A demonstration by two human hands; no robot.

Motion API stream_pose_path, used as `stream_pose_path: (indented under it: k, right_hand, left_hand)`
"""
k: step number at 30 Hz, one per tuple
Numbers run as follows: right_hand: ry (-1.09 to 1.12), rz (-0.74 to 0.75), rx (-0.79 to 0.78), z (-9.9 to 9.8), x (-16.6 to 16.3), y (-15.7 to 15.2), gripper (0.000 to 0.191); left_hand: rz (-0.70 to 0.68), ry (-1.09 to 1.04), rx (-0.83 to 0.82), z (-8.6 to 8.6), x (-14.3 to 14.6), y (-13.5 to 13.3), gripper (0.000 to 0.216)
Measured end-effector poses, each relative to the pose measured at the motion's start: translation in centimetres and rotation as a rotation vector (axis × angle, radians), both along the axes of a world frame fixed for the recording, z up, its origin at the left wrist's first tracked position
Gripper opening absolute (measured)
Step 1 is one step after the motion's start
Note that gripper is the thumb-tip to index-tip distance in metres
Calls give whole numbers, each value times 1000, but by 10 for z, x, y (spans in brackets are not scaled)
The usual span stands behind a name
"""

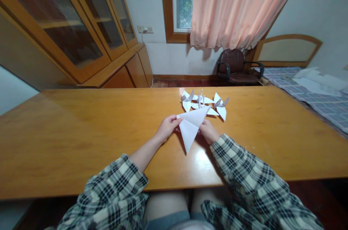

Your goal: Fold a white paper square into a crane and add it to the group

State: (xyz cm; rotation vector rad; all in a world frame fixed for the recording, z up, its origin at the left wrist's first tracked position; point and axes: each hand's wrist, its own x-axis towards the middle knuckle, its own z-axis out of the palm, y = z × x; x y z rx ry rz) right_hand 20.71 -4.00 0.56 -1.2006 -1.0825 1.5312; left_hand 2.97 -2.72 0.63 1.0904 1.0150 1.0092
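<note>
between the hands [168,127] [209,132], creased, pointed paper [191,124]

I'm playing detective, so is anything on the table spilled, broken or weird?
Nothing on the table stands out as odd. White paper cranes sit bunched near its far edge, and the left hand and right hand hold a folded white sheet. No spill or tear shows.
</note>
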Motion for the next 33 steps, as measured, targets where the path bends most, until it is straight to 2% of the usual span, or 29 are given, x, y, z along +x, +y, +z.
stream_pose_path:
  k: [3,6,8,11,16,18,20,23,25,29,33]
  right_hand:
    - [-60,13,81,0,1,0,24]
    - [-202,-5,265,2,3,0,26]
    - [-345,-45,420,3,5,0,24]
    - [-526,-89,624,6,8,-1,17]
    - [-614,-89,888,7,8,-1,21]
    - [-635,-83,929,7,7,-2,21]
    - [-639,-103,929,8,6,-3,18]
    - [-630,-182,886,10,5,-3,16]
    - [-629,-229,870,11,4,-3,17]
    - [-617,-198,906,13,2,-5,31]
    - [-632,-147,930,13,1,-6,41]
  left_hand:
    - [12,16,60,-2,1,0,38]
    - [64,10,113,-3,4,0,48]
    - [47,-5,72,-4,5,0,54]
    - [-46,-37,-35,-4,7,0,45]
    - [-106,-166,-167,1,11,-4,41]
    - [-127,-229,-173,5,13,-8,50]
    - [-174,-237,-107,8,15,-14,66]
    - [-162,-83,74,10,17,-21,102]
    - [-160,42,183,11,19,-25,112]
    - [-222,80,335,13,26,-32,95]
    - [-81,49,292,13,33,-35,69]
